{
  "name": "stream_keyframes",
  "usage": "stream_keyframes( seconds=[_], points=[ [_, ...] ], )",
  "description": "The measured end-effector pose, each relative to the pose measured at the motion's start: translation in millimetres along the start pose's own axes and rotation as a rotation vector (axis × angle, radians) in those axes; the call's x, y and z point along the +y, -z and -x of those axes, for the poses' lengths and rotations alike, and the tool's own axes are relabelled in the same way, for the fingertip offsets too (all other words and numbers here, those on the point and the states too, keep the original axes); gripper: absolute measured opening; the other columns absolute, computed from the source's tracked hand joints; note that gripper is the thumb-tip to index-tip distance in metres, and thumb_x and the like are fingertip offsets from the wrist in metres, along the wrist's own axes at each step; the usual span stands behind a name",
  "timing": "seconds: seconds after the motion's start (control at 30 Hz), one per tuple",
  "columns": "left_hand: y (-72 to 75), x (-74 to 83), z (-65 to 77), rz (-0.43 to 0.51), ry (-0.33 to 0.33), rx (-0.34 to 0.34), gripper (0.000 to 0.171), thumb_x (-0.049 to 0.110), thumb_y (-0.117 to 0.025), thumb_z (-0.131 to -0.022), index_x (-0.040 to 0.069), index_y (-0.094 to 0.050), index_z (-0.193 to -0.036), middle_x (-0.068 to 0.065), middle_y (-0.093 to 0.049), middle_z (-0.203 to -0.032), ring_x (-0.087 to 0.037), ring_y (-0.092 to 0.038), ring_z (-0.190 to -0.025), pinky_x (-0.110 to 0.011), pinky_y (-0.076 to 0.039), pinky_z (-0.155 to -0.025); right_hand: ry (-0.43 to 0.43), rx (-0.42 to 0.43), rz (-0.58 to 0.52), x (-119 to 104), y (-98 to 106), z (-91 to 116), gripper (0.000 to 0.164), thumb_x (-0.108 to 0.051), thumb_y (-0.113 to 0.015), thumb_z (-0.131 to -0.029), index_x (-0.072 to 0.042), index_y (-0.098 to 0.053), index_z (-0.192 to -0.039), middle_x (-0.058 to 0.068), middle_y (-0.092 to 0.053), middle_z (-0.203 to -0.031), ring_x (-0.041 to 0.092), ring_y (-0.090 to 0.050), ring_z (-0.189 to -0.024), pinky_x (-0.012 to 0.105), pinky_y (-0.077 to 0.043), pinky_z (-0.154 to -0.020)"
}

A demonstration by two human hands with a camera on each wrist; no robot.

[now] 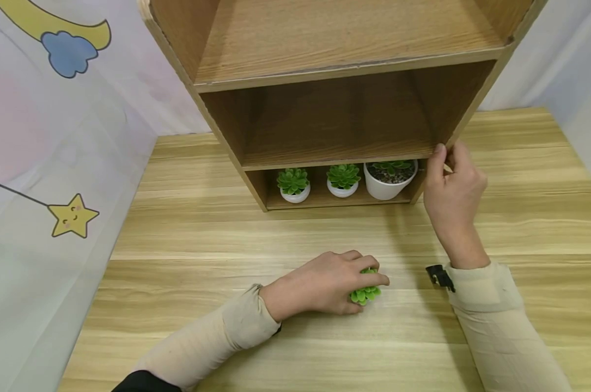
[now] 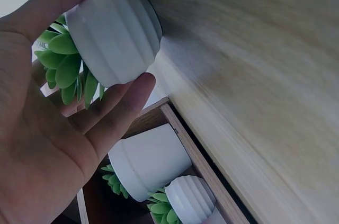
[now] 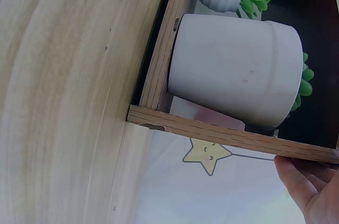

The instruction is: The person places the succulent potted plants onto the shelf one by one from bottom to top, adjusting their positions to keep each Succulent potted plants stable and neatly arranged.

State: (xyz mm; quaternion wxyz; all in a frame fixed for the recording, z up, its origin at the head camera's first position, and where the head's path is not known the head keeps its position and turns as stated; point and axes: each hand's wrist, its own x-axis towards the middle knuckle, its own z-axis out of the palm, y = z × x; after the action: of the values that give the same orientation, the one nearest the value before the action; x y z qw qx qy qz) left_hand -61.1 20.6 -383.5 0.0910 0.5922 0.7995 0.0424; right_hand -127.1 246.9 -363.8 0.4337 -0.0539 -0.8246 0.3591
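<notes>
My left hand point(image 1: 331, 283) holds a small potted succulent point(image 1: 365, 294) low over the table in front of the shelf. The left wrist view shows its ribbed white pot point(image 2: 116, 36) between thumb and fingers; whether its base touches the table, I cannot tell. At the shelf's right side, my right hand point(image 1: 454, 188) pinches the edge of the side panel point(image 3: 228, 136). The wooden shelf point(image 1: 324, 160) holds two small succulents, one left point(image 1: 293, 182) and one in the middle point(image 1: 343, 179), plus a larger white pot point(image 1: 388, 185) at the right of its bottom compartment.
A wood-grain table point(image 1: 177, 234) lies under the shelf and both arms. Behind and left hangs a pale cloth point(image 1: 55, 136) printed with a moon, a cloud and a star. The shelf's upper boards point(image 1: 349, 32) rise toward the camera.
</notes>
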Motion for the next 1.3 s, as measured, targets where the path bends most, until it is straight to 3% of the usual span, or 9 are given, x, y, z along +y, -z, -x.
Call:
stream_keyframes(
  seconds=[0.17,0.8,1.1,1.3],
  points=[
    [-0.1,0.6,-0.2,0.004,0.003,-0.008,0.057,0.043,-0.068,-0.077,0.031,-0.048,-0.128,0.006,-0.045,-0.121,-0.013,-0.045,-0.105,-0.027,-0.045,-0.073,-0.012,0.004,-0.011,1.5,-1.2,0.0,0.025,-0.018,-0.050,-0.092,0.002,-0.059,-0.080,0.010,-0.067,-0.078,0.023,-0.064,-0.071,0.005,-0.040,-0.063],
    [0.5,-0.4,0.3,0.023,-0.008,0.011,0.055,0.039,-0.069,-0.076,0.029,-0.049,-0.126,0.006,-0.045,-0.118,-0.012,-0.044,-0.103,-0.026,-0.043,-0.076,-0.044,0.008,-0.014,0.1,-1.4,0.5,0.024,-0.019,-0.050,-0.092,0.001,-0.062,-0.085,0.008,-0.068,-0.080,0.021,-0.064,-0.072,0.004,-0.039,-0.064],
    [1.5,-0.9,-0.4,0.025,-0.014,0.037,0.055,0.039,-0.070,-0.075,0.028,-0.050,-0.125,0.006,-0.045,-0.118,-0.013,-0.045,-0.102,-0.026,-0.043,-0.075,0.013,0.005,0.001,0.7,0.1,0.5,0.027,-0.019,-0.047,-0.093,0.003,-0.060,-0.085,0.011,-0.068,-0.080,0.022,-0.064,-0.072,0.004,-0.039,-0.064],
    [3.5,-1.7,-0.6,0.018,-0.012,0.049,0.055,0.040,-0.071,-0.075,0.028,-0.050,-0.125,0.005,-0.045,-0.117,-0.013,-0.046,-0.101,-0.026,-0.043,-0.075,-0.006,0.005,0.000,0.9,-0.5,0.1,0.027,-0.020,-0.047,-0.092,0.002,-0.060,-0.084,0.009,-0.067,-0.079,0.021,-0.064,-0.071,0.007,-0.042,-0.063]
  ],
)
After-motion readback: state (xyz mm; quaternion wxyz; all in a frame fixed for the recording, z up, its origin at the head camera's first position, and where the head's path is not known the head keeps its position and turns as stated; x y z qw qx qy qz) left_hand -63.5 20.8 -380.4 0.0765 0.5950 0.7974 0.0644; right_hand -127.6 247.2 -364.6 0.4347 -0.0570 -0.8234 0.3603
